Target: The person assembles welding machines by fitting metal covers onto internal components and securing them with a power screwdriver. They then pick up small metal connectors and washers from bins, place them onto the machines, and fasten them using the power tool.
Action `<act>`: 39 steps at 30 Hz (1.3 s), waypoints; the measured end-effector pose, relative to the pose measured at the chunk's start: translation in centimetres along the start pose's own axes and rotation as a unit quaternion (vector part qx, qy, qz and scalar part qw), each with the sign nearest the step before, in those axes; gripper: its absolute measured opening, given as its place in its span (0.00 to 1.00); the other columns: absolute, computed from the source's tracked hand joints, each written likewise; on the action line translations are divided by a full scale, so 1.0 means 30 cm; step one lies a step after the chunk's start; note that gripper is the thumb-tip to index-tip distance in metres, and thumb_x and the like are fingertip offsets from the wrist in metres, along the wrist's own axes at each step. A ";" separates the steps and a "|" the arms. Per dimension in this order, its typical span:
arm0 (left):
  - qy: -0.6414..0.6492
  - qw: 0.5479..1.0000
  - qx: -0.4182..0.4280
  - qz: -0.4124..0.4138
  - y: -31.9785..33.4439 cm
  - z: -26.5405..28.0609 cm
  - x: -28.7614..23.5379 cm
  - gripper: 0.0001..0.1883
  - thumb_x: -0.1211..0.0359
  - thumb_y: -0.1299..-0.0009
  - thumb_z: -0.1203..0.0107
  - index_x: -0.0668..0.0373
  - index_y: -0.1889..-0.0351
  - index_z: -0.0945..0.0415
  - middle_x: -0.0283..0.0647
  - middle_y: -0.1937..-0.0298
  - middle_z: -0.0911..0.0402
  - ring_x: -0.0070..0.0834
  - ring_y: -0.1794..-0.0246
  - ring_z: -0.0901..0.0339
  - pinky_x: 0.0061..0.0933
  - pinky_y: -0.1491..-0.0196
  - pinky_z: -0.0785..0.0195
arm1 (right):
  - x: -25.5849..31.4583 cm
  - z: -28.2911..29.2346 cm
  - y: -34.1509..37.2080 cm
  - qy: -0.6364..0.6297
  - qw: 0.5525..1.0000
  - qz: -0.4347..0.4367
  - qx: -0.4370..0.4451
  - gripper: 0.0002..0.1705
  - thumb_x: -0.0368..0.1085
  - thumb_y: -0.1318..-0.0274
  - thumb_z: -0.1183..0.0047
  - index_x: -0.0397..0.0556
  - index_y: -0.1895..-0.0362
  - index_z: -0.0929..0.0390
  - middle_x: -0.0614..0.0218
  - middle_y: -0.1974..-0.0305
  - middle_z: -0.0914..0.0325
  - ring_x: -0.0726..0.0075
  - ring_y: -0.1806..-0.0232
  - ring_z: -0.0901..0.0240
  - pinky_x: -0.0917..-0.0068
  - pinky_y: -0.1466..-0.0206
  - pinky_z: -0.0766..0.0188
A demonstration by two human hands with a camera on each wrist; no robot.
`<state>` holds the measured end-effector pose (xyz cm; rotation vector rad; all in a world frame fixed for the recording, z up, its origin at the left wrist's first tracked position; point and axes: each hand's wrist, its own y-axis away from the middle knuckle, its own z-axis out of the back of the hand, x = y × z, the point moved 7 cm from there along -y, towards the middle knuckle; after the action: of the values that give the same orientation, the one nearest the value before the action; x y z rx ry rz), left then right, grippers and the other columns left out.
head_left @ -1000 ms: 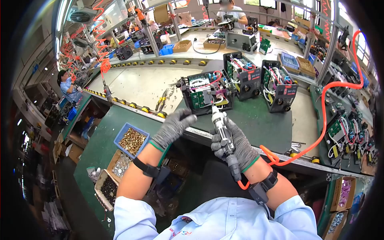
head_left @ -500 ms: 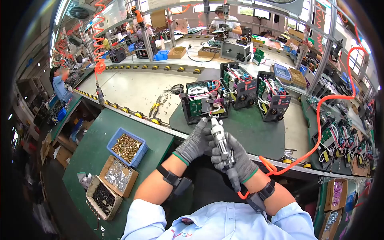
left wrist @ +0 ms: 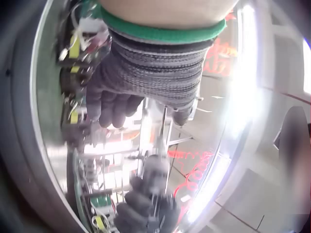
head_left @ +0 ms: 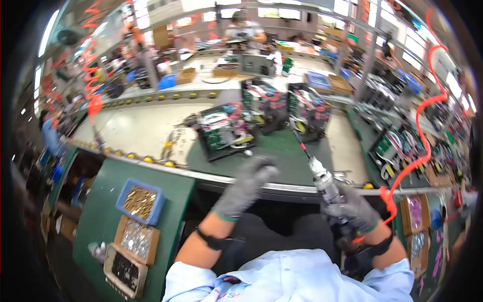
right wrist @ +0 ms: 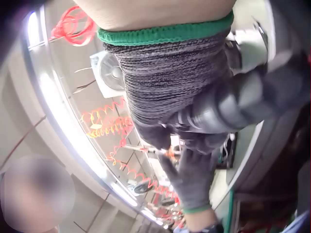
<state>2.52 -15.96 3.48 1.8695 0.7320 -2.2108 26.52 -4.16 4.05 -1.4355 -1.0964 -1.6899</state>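
Observation:
My right hand [head_left: 354,209], in a grey knit glove, grips a pneumatic screwdriver [head_left: 324,182] with a red hose at its rear. The long thin bit points up and left, overlapping the lower edge of the right-hand open machine unit [head_left: 309,113] in the head view. My gloved left hand [head_left: 246,186] is over the bench's front edge, apart from the tool, with loosely bent fingers and nothing in them. Just beyond it stands another open unit [head_left: 224,132] with a green circuit board and wires. A third unit [head_left: 266,103] stands between these two. The head view is motion-blurred.
At left, a blue bin [head_left: 140,201] of brass fittings, a box [head_left: 136,240] of clear or metal pieces and a tray [head_left: 125,269] of black screws sit on a green table. Pliers [head_left: 171,146] lie on the bench. The red air hose [head_left: 420,151] loops at right.
My right hand has carried the screwdriver rightward, away from the left unit, and the bit is now exposed. My left hand has separated from the tool. The head view has turned right.

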 end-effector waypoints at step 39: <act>-0.195 0.946 -0.067 0.251 -0.907 0.956 0.169 0.24 0.73 0.29 0.42 0.69 0.35 0.25 0.40 0.50 0.16 0.23 0.55 0.22 0.26 0.47 0.26 | -0.778 1.267 0.392 0.591 0.547 -0.580 0.123 0.24 0.47 0.52 0.35 0.52 0.50 0.10 0.52 0.42 0.16 0.47 0.39 0.19 0.55 0.36 0.23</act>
<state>-35.28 -4.48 8.70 1.3019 0.2811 -2.0330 57.64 24.12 -14.91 1.0642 -1.2640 -2.3848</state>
